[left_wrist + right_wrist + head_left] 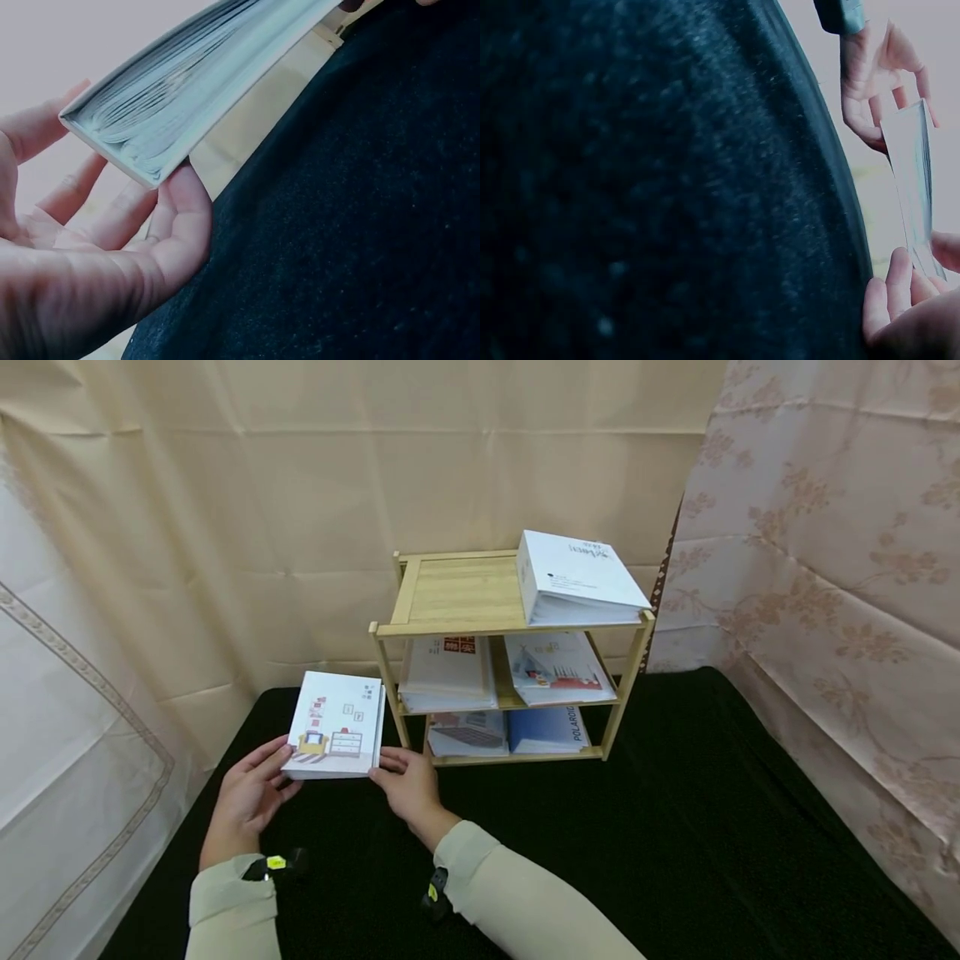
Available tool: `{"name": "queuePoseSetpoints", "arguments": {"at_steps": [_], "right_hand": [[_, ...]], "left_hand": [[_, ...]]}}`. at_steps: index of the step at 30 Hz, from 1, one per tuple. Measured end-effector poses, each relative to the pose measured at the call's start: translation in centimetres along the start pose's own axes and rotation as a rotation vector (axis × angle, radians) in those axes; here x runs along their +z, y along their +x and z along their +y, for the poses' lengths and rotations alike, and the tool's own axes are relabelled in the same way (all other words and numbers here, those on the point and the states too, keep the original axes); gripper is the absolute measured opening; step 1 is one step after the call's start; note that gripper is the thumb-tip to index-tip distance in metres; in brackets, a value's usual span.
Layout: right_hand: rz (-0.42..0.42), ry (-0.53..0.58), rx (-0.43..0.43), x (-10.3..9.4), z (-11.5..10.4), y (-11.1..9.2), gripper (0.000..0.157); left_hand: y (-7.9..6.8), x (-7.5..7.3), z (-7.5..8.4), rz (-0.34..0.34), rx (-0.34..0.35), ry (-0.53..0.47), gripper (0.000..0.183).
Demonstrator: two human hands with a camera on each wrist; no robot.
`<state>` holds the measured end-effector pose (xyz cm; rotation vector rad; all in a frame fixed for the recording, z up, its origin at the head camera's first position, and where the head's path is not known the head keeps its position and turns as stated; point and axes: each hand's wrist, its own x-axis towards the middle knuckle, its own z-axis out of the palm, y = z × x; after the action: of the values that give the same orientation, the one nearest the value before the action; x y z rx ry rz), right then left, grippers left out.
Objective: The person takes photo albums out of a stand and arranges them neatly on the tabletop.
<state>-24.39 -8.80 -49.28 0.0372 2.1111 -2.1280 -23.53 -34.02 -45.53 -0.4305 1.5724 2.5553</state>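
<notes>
A white photo album with a drawn armchair and dresser on its cover is held up left of the wooden shelf. My left hand grips its left side near the lower corner. At the lower right corner, my right hand pinches it between thumb and fingers. From the left wrist view, the album shows its layered page edges between two hard covers, with left-hand fingers curled at the corner. Both hands also appear around the album in the right wrist view.
The three-tier wooden shelf stands at the back of a dark cloth-covered table. A thick white album lies on its top right. Several albums fill the lower tiers, one a blue POLAROID album. Curtains hang behind.
</notes>
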Motion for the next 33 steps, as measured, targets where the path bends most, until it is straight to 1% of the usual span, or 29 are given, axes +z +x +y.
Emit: {"name": "queuePoseSetpoints", "arguments": {"at_steps": [7,12,18,23,33], "right_hand": [[0.021,-0.020,0.028,0.2,0.1,0.1,0.034],[0.023,-0.040,0.079,0.3,0.2,0.1,0.034],[-0.026,-0.037,0.077,-0.2,0.3,0.1,0.039],[-0.052,-0.013,0.067,-0.5,0.4,0.2,0.040],[-0.024,-0.050,0.058,-0.5,0.6,0.1,0.038]], "left_hand": [[0.4,-0.2,-0.3,0.037,-0.035,0.029,0.016],[0.6,-0.3,-0.5,0.062,-0.066,0.034,0.017],[0.8,-0.4,-0.8,0.055,-0.071,0.057,0.014],[1.0,-0.3,-0.8,0.067,-0.060,0.088,0.014],[0.9,-0.6,-1.3,0.096,-0.088,0.140,0.024]]}}
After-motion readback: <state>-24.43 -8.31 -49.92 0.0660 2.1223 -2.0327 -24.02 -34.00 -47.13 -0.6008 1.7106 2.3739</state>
